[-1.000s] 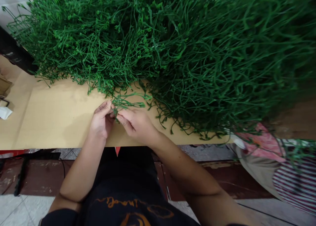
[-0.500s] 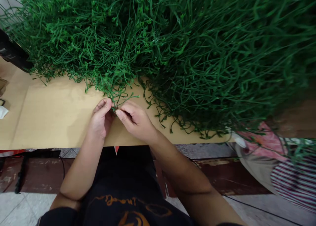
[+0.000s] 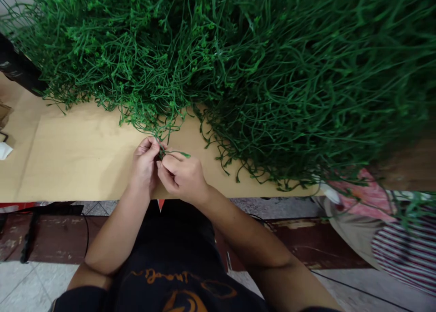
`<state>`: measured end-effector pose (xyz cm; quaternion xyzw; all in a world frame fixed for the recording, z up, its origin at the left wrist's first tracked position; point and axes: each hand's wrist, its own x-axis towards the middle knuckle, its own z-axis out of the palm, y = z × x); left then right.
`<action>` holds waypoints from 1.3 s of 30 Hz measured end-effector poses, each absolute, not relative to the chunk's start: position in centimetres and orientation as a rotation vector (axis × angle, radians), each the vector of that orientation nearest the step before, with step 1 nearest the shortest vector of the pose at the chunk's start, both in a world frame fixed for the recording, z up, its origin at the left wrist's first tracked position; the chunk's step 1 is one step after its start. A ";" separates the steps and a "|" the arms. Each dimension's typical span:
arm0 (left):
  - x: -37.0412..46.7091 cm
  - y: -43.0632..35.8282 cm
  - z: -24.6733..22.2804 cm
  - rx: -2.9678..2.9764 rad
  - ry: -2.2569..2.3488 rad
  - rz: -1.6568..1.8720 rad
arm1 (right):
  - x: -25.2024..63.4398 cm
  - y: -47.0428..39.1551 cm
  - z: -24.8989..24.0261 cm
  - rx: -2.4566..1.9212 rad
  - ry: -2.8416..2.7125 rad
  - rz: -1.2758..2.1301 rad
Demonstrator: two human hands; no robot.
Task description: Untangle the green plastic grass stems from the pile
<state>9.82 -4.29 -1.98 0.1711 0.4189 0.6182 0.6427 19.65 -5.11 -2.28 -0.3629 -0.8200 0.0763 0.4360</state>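
Thin green artificial plant stems run from the front of a big green heap down to my fingers. My left hand pinches them between thumb and fingers, near the table's front edge. Close beside it on the right, my right hand is closed with its thumb against the forefinger, gripping the lower ends of the stems. One green tip sticks out to the right above its knuckles. The exact point where the fingers meet the stems is partly hidden.
A large tangled pile of green artificial stems fills the back of the tan table. A black bottle-like object lies at the left, with a white scrap nearer. At the right sits another person in a striped garment, beside pink cloth.
Both hands have shifted slightly right, and my right hand has come lower, toward the table's front edge. The protruding green tip has dropped with it.
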 end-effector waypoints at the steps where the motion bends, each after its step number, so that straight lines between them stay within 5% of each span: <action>1: 9.9 -4.3 -1.9 0.383 0.975 1.405 | 19.7 -5.3 -2.3 -0.907 -2.047 0.183; 9: 8.3 -1.9 -0.9 0.225 1.036 1.501 | 16.7 -11.1 -1.8 -0.170 -2.144 0.240; 17: 8.8 -2.8 -2.1 0.410 0.950 1.440 | 22.7 -4.8 0.7 -1.063 -1.614 0.780; 39: 8.8 -2.8 -2.9 0.621 0.962 1.358 | 19.9 -3.9 -1.5 -0.990 -1.507 0.684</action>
